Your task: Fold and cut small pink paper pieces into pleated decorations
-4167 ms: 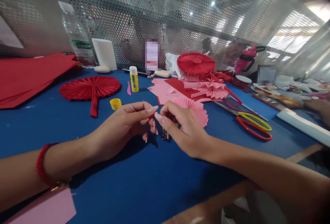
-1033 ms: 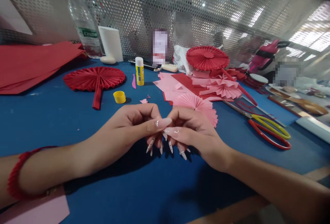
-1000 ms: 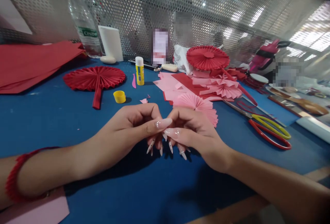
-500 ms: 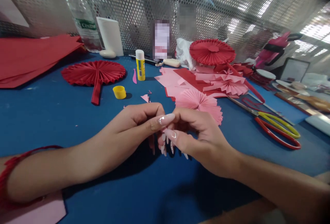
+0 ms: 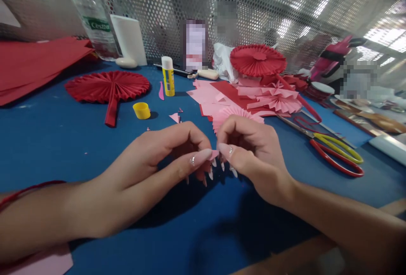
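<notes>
Between my two hands is a small piece of pink paper (image 5: 215,154), mostly hidden by the fingertips. My left hand (image 5: 171,152) pinches its left side between thumb and fingers. The right end is pinched by my right hand (image 5: 253,156), thumb against fingers. Just behind the hands lies a pleated pink paper rosette (image 5: 233,116), partly covered by my right hand. Beyond my left hand are a pink paper scrap (image 5: 175,117), a yellow cap (image 5: 141,110) lying on its side, and an upright glue stick (image 5: 168,76) with a white top.
A red pleated fan (image 5: 111,85) lies at the left, near red paper sheets (image 5: 38,63). Scissors (image 5: 336,150) with red and yellow handles lie right. Behind stand a plastic bottle (image 5: 95,28), a phone (image 5: 195,44) and another red fan (image 5: 258,59). Pink sheets (image 5: 206,95) lie mid-table.
My hands have moved slightly apart, the right one lifting over the pink rosette. More of the small pink paper shows between the fingertips. The whole view has shifted a little.
</notes>
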Demonstrator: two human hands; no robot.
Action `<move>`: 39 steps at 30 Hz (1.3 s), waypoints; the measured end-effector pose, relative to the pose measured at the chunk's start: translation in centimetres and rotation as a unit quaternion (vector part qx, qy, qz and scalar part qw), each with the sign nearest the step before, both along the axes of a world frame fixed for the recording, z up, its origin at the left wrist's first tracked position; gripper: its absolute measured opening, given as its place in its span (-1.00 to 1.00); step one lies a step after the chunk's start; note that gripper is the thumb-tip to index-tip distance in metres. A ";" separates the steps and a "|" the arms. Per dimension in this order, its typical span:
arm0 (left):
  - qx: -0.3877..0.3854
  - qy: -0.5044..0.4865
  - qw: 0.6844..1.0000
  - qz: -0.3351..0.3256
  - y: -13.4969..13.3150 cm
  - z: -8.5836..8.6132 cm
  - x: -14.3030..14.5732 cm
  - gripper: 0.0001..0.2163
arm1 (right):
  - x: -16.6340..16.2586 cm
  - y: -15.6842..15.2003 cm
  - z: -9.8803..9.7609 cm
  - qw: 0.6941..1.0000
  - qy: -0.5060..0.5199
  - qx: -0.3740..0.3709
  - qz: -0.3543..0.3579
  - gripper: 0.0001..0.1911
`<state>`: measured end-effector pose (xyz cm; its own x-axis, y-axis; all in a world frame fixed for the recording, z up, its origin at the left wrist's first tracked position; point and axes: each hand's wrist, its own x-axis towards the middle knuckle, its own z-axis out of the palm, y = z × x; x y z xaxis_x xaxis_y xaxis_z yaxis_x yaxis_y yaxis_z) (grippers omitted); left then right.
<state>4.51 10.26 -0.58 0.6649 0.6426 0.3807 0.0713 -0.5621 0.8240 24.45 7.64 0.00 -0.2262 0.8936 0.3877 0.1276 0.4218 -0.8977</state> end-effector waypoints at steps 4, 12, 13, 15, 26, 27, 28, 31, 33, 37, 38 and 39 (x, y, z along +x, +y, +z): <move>0.035 0.018 0.999 0.027 0.1 0.0 -0.2 -0.87 | 0.2 -0.2 -0.4 0.985 -0.079 0.127 -0.091 -0.92; 0.005 -0.004 0.998 0.070 0.1 0.0 0.2 -0.92 | 0.0 -0.2 -0.6 0.908 -0.179 0.340 -0.169 -0.83; 0.007 -0.002 0.997 0.076 0.1 0.0 0.2 -0.92 | 0.0 -0.2 -0.6 0.901 -0.185 0.354 -0.168 -0.83; 0.005 0.004 0.996 0.086 0.1 0.0 0.2 -0.90 | 0.1 -0.2 -0.5 0.886 -0.215 0.375 -0.166 -0.83; -0.002 0.038 0.995 0.095 0.4 -0.1 0.4 -0.84 | 0.3 0.0 -0.8 0.839 -0.326 0.394 -0.186 -0.86; -0.007 0.040 0.995 0.091 0.4 0.0 0.4 -0.84 | 0.3 0.0 -0.8 0.842 -0.326 0.389 -0.183 -0.85; -0.013 0.043 0.996 0.084 0.3 0.0 0.3 -0.84 | 0.3 0.0 -0.8 0.845 -0.326 0.384 -0.180 -0.84; -0.020 0.050 0.996 0.077 0.2 0.0 0.2 -0.84 | 0.3 -0.1 -0.9 0.854 -0.322 0.371 -0.173 -0.82; -0.018 0.040 0.996 0.081 0.2 0.1 0.2 -0.84 | 0.3 -0.2 -0.9 0.856 -0.322 0.367 -0.169 -0.79; -0.014 0.029 0.996 0.083 0.5 0.0 0.5 -0.82 | 0.2 -0.2 -1.0 0.855 -0.326 0.365 -0.170 -0.79; -0.011 0.031 0.996 0.084 0.5 0.0 0.5 -0.82 | 0.2 -0.2 -1.0 0.854 -0.329 0.365 -0.171 -0.79; -0.007 0.035 0.996 0.086 0.5 0.0 0.5 -0.82 | 0.2 -0.2 -1.0 0.852 -0.333 0.366 -0.170 -0.79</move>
